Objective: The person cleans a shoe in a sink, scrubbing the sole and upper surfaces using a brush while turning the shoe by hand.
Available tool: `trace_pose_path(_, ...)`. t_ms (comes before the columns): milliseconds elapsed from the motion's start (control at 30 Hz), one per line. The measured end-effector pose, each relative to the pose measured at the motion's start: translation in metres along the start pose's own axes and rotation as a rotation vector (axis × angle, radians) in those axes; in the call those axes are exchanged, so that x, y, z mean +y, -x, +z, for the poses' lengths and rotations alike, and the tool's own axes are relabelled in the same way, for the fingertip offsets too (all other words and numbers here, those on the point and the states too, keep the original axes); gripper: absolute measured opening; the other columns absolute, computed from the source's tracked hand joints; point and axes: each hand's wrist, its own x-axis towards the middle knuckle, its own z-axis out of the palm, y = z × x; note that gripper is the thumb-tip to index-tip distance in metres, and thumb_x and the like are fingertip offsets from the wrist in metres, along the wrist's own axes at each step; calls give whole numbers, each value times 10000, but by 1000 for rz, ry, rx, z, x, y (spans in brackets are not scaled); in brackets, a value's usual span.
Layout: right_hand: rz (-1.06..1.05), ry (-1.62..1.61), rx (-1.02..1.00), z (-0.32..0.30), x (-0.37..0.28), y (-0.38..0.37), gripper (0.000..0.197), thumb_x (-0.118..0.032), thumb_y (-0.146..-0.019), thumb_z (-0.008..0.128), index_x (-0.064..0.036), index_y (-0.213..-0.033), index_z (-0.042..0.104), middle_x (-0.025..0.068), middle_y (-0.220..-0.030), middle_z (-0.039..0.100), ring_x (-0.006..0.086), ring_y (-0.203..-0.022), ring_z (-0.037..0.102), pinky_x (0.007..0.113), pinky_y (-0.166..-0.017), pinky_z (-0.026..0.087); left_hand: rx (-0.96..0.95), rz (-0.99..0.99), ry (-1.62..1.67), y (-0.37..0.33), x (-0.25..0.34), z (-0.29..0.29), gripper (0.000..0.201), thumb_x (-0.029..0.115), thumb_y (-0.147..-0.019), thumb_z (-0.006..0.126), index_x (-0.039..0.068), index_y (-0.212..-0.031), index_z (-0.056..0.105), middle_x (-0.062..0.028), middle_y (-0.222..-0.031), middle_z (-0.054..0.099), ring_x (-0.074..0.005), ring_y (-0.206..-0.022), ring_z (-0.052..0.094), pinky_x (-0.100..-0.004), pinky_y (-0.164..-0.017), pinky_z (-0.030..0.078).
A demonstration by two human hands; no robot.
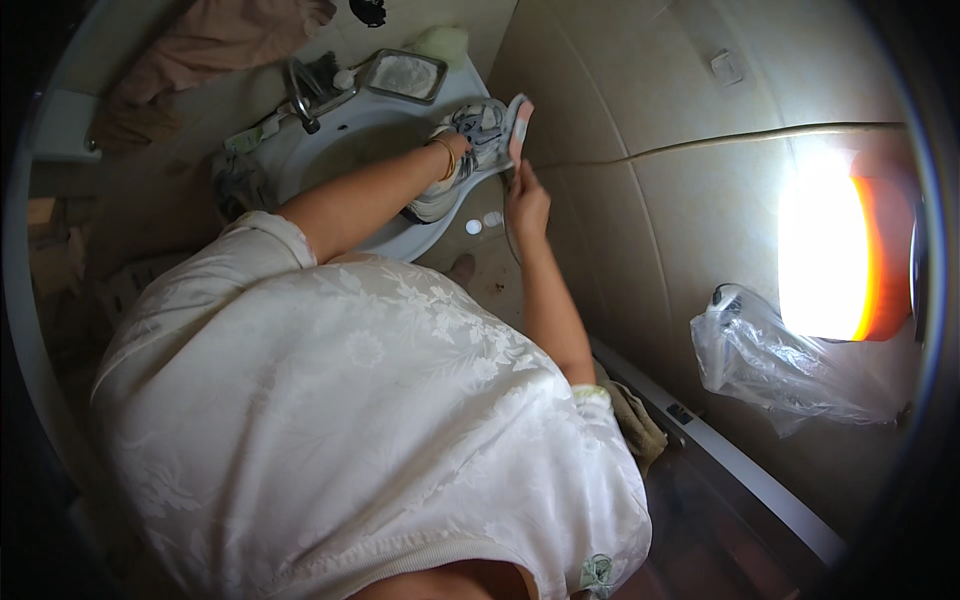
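Over the right side of the white washbasin (438, 238) a grey and white sneaker (486, 122) is held. My left hand (459, 144), with a bangle at its wrist, is closed on it; the shoe partly hides the fingers. Against the shoe's right edge stands a flat, narrow, pink-and-white, brush-like thing (521, 128). Its lower end is in my closed right hand (527, 203); whether it has bristles I cannot make out. Below my left wrist, more grey and white shoe (433, 207) shows at the basin's rim, perhaps a second sneaker.
A metal faucet (302, 98) rises behind the basin, beside a rectangular tray (404, 76) with something white in it. On the right, a tiled wall carries a hose (690, 143), a bright lamp (830, 245) and a clear plastic bag (765, 355).
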Motion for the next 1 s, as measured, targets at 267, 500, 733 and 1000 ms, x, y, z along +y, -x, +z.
trace_pose_path(267, 121, -104, 3, 30, -2, 99, 334, -110, -833, 504, -68, -1164, 527, 275, -837, 571, 410, -798, 569, 414, -647, 461, 79, 39, 152, 39, -1, -10, 345, 240, -829, 510, -40, -1017, 583, -205, -1081, 559, -310, -978, 536, -384, -861, 388)
trace_pose_path(500, 210, -126, 36, 23, 12, 30, 322, -126, -865, 466, -3, -1156, 523, 237, -1023, 576, 335, -974, 567, 342, -782, 448, 70, 28, 145, 89, 18, -8, 364, 233, -830, 502, -49, -1052, 559, -199, -1126, 534, -303, -1019, 502, -377, -897, 354)
trace_pose_path(733, 278, -188, -29, 32, 7, 59, 314, -119, -864, 461, -5, -1150, 528, 244, -995, 579, 347, -943, 574, 352, -752, 452, 82, 11, 135, 116, 34, -10, 383, 228, -831, 495, -57, -1083, 539, -193, -1165, 512, -297, -1054, 474, -370, -928, 325)
trace_pose_path(1000, 100, -172, 53, 40, 13, 113, 312, -152, -864, 450, -38, -1144, 529, 298, -897, 549, 405, -842, 562, 418, -681, 459, 53, 99, 77, 122, 25, -16, 405, 221, -813, 527, -75, -1089, 527, -193, -1176, 507, -290, -1060, 477, -362, -923, 335)
